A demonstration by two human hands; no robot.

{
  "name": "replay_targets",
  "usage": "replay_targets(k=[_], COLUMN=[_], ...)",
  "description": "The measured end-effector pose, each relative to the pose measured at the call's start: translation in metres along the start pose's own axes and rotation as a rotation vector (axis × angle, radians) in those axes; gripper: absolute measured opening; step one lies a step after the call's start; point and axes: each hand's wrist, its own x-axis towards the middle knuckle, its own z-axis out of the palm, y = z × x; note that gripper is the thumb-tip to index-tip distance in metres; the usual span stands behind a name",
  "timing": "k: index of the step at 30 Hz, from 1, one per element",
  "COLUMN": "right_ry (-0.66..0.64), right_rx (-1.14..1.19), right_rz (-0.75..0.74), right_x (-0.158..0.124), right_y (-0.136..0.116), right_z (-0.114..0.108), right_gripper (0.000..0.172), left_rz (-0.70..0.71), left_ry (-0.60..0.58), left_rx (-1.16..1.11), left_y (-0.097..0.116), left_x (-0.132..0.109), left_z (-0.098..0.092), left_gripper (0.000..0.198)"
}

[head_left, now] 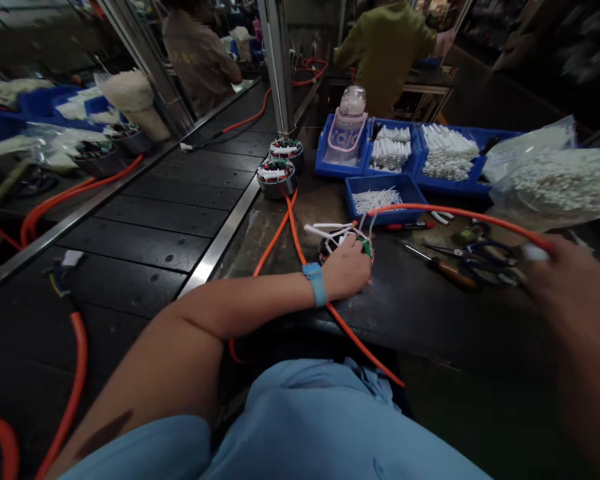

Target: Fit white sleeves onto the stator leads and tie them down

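Note:
My left hand (347,268) is closed over a round motor stator (367,248) with green windings and white leads sticking up, resting on the dark workbench (410,307). A blue band sits on that wrist. My right hand (573,277) is blurred at the right edge, fingers closed on a small white piece (534,253), just right of scissors (485,257) and a wooden-handled screwdriver (447,268).
Two more stators (278,175) stand by the conveyor's metal rail (225,240). Blue bins (433,160) of white tubes, a clear bottle (349,123) and a plastic bag (555,180) fill the back. Orange hoses (293,233) cross the bench. Two other people stand beyond.

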Motion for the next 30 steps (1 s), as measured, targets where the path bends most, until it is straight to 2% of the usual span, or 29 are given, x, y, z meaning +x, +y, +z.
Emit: replay_targets(k=[1, 2, 4, 7, 10, 12, 15, 16, 17, 19, 20, 22, 23, 24, 25, 27, 28, 30], right_ry=[-0.083, -0.138, -0.221, -0.259, -0.254, -0.250, -0.227, -0.218, -0.215, -0.211, -0.194, -0.115, -0.064, -0.028, -0.019, -0.084, -0.146, -0.280], right_rx=[-0.064, -0.070, -0.089, -0.112, -0.125, -0.129, -0.134, -0.134, -0.130, -0.112, -0.097, -0.067, -0.052, -0.038, -0.025, -0.019, -0.028, -0.058], right_rz=[-0.026, -0.151, -0.313, -0.446, -0.509, -0.551, -0.624, -0.639, -0.648, -0.644, -0.635, -0.609, -0.598, -0.595, -0.602, -0.639, -0.666, -0.725], right_x=[-0.001, -0.003, -0.010, -0.019, -0.031, -0.041, -0.059, -0.063, -0.067, -0.070, -0.070, -0.068, -0.066, -0.065, -0.064, -0.065, -0.067, -0.073], right_y=[-0.032, -0.062, -0.106, -0.133, -0.139, -0.143, -0.153, -0.156, -0.157, -0.155, -0.152, -0.144, -0.140, -0.138, -0.137, -0.140, -0.143, -0.150], right_z=[0.000, 0.000, 0.004, 0.012, 0.019, 0.022, 0.026, 0.027, 0.028, 0.024, 0.020, 0.007, 0.000, -0.006, -0.009, -0.008, -0.003, 0.015], right_gripper=[0.029, 0.033, 0.037, 0.037, 0.035, 0.033, 0.032, 0.033, 0.035, 0.036, 0.036, 0.037, 0.039, 0.041, 0.043, 0.041, 0.039, 0.035], left_rz=[-0.048, -0.080, -0.117, -0.160, -0.215, -0.273, -0.389, -0.412, -0.414, -0.378, -0.344, -0.356, -0.343, -0.292, -0.201, -0.047, 0.003, 0.006], left_ry=[-0.024, -0.058, -0.111, -0.083, -0.089, -0.119, -0.130, -0.109, -0.065, 0.104, 0.217, 0.423, 0.455, 0.397, 0.278, 0.073, 0.011, 0.006], left_rx=[0.000, -0.018, -0.083, -0.139, -0.121, -0.120, -0.125, -0.143, -0.185, -0.336, -0.424, -0.528, -0.509, -0.471, -0.432, -0.342, -0.317, -0.324], left_y=[0.003, 0.002, -0.005, -0.016, -0.010, 0.000, 0.014, 0.016, 0.016, 0.009, 0.001, -0.021, -0.033, -0.046, -0.057, -0.071, -0.073, -0.069], left_x=[0.004, 0.005, 0.000, -0.021, -0.035, -0.035, -0.026, -0.025, -0.025, -0.033, -0.040, -0.060, -0.070, -0.080, -0.087, -0.093, -0.092, -0.083], left_z=[-0.004, -0.009, -0.017, -0.020, -0.010, -0.002, 0.001, -0.001, -0.005, -0.019, -0.027, -0.041, -0.045, -0.047, -0.046, -0.037, -0.030, -0.014], left_gripper=[0.048, 0.055, 0.066, 0.065, 0.042, 0.033, 0.035, 0.041, 0.052, 0.072, 0.073, 0.053, 0.050, 0.051, 0.054, 0.063, 0.067, 0.060])
